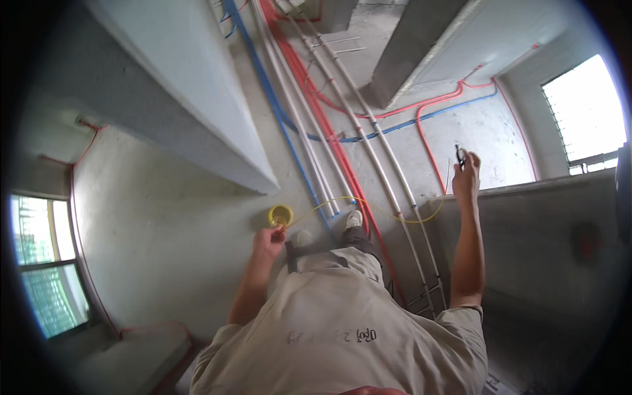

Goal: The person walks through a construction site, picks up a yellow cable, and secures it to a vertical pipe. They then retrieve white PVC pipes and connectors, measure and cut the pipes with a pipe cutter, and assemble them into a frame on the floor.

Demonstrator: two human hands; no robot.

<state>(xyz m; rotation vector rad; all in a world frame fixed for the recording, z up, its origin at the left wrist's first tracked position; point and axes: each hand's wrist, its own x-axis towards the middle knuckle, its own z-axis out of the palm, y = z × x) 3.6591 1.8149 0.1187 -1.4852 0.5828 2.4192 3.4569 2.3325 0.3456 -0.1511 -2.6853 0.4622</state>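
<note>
My left hand (268, 241) is closed in a pinch on a thin yellow wire (347, 197). Just beyond that hand is a round yellow coil or spool (280, 216); whether the hand also supports it I cannot tell. From the left hand, the wire runs in a loose wave to the right, and its pale end rises beside my right hand (467, 176). Raised with the arm stretched out, the right hand grips a small dark tool that looks like a pair of pliers (460, 156). A narrow gap shows between the wire end and the tool.
Red pipes (334, 141), blue pipes (266, 82) and white pipes (368, 145) run along the concrete floor around my feet. A low wall (526, 210) stands on the right, a concrete beam or column (191, 85) at the left. Windows (586, 112) show on both sides.
</note>
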